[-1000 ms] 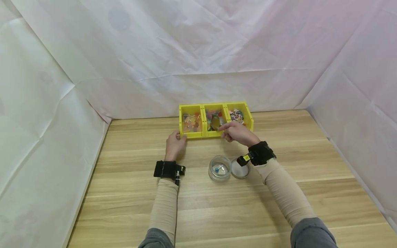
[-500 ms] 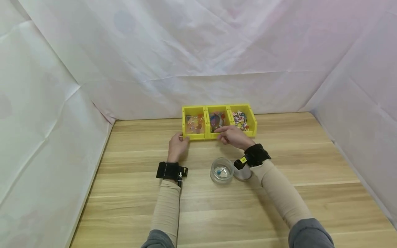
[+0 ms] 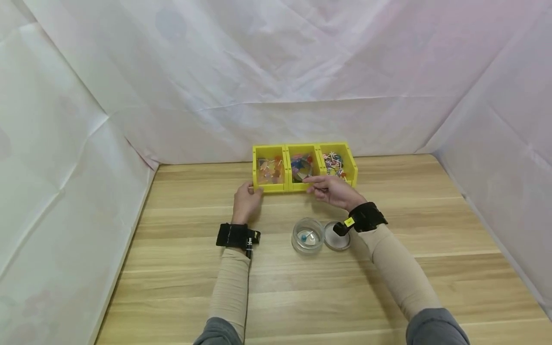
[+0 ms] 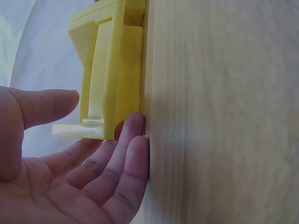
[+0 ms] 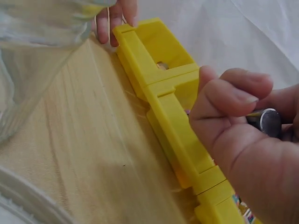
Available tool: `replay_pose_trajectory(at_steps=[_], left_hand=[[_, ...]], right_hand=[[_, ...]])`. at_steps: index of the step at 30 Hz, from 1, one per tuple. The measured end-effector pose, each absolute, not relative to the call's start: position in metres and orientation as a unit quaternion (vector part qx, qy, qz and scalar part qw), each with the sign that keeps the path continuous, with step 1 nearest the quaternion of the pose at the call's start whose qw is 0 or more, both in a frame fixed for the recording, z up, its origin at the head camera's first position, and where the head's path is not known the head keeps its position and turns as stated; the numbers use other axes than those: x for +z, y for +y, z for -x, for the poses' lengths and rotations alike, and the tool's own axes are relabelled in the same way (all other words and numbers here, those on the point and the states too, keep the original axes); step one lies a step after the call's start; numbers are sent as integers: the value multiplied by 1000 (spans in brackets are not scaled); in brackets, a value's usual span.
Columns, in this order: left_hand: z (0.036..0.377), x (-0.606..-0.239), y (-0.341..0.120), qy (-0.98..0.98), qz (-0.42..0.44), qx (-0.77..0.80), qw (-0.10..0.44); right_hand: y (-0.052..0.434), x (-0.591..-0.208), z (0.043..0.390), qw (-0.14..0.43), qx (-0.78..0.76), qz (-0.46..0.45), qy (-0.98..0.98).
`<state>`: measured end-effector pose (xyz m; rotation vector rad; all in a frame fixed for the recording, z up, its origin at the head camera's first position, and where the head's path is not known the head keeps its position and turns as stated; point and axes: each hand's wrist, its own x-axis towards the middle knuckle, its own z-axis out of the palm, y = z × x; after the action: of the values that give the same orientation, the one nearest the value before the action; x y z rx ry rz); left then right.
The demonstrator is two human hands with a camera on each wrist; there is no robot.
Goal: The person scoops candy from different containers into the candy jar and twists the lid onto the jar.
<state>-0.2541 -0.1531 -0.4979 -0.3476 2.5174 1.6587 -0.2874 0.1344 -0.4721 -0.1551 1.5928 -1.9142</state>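
Landmark: yellow tray [image 3: 276, 188] of 3 compartments, at the far edge of the wooden surface [image 3: 302, 287].

Left hand [image 3: 244, 201] at the tray's near-left corner, fingers [image 4: 119, 158] relaxed and nearly straight, tips touching the tray's wall, gripping nothing.

Right hand [image 3: 334, 190] just in front of the tray's middle compartment, fingers [image 5: 233, 95] curled, pinching a small round metal piece [image 5: 269, 120] with a shiny flat face; exact kind unclear, it may be a pin head or magnet.

Handling judgement: piece looks tiny, light, stiff, smooth, so likely slippery; a fingertip pinch across its sides suits it best.

Nearer the person than the tray: clear glass jar [image 3: 307, 235], open, with a small blue item inside, and its lid [image 3: 337, 241] touching it on the right. The tray's compartments hold mixed small coloured bits.
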Motion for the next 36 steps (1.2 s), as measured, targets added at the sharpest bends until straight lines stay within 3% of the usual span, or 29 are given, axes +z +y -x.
replay_pose_trajectory(at_steps=[14, 36], left_hand=[[252, -500, -156, 825, 122, 550, 57], [256, -503, -153, 829, 119, 543, 54]], right_hand=[[132, -481, 292, 327, -744, 43, 581], [126, -485, 287, 288, -574, 115, 758]])
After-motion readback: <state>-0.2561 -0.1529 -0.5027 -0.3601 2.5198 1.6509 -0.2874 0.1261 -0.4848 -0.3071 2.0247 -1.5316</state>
